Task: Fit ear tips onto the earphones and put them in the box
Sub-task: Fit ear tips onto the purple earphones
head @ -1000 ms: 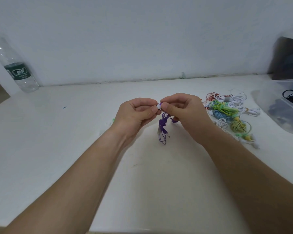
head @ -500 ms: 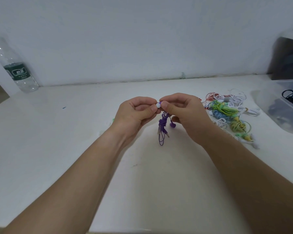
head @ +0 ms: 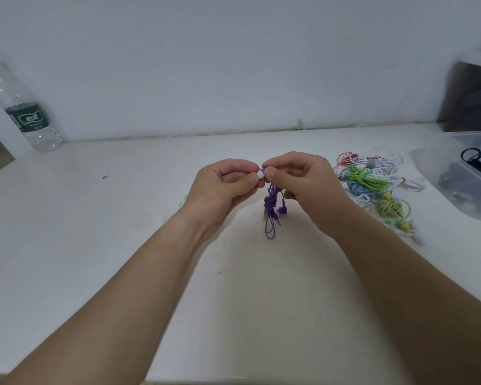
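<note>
**White worktop, and a tip going onto a purple bud**

White wall behind, white worktop (head: 122, 232) below, and both hands meet over the middle of the frame. Little has shifted in the last second: the hands have held their place, but the spare bud (head: 282, 209) that was tucked against the right hand now dangles free beside the knotted cord. I take that to mean the fitting is still under way and this set is not ready for the box (head: 456, 195) at the right edge.

The left hand (head: 225, 187) is curled, thumb and forefinger pinching the white ear tip (head: 260, 173). The right hand (head: 303, 182), also curled, pinches one bud of the purple earphones (head: 270, 204), touching the tip. Both forearms reach in from the lower corners, wrists raised off the surface. The cord hangs between them. More earphones (head: 372, 182) lie heaped right of centre.
</note>
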The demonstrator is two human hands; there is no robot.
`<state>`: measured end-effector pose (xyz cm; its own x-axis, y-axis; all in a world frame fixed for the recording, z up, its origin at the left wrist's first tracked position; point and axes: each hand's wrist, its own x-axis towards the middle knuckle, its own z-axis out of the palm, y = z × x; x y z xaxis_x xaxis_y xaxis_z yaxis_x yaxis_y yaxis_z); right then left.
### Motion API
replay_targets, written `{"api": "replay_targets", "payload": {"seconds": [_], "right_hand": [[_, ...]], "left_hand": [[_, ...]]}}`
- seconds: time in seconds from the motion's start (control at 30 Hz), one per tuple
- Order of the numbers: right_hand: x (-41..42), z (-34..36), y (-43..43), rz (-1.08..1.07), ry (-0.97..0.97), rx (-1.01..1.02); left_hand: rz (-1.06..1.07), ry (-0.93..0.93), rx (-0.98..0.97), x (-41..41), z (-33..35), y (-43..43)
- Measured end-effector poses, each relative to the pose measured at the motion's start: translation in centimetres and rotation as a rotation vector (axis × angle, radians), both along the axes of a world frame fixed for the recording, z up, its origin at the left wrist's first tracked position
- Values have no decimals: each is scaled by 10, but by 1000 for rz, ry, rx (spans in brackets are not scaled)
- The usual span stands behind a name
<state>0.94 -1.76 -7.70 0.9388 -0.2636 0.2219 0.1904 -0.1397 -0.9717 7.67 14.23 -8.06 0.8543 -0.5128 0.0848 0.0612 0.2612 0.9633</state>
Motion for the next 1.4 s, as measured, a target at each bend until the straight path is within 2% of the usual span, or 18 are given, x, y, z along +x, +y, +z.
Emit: {"api": "replay_targets", "payload": {"seconds": [0.2,0.33,0.47,0.6,0.8,0.9,0.97,1.03,1.1,1.3,1.4], "right_hand": [[2,-2,-3,50,51,104],[3,-1,-3,27,47,113],[-1,0,-3,11,75,61],[0,-3,-10,-108,73,-173],[-10,-12,-1,14,349,-767],[-6,-19,9,-85,344,-877],[-5,-20,12,-103,306,-863],[-8,-17,13,-100,283,-762],[-12,-13,12,-102,289,-650],[-25,7,-14,-114,317,-510],[-44,25,-33,-147,261,-389]], "left_hand": [[-32,21,-20,1,2,1],[-77,-14,-11,-1,5,3],[-35,-106,66,-3,4,0],[51,-298,294,-3,3,2],[60,-532,469,-2,2,4],[74,-604,555,-1,-1,2],[79,-605,563,0,-2,1],[90,-576,565,1,-3,2],[115,-538,567,2,-4,1],[99,-516,634,-11,6,-24],[59,-428,545,-25,21,-45]]}}
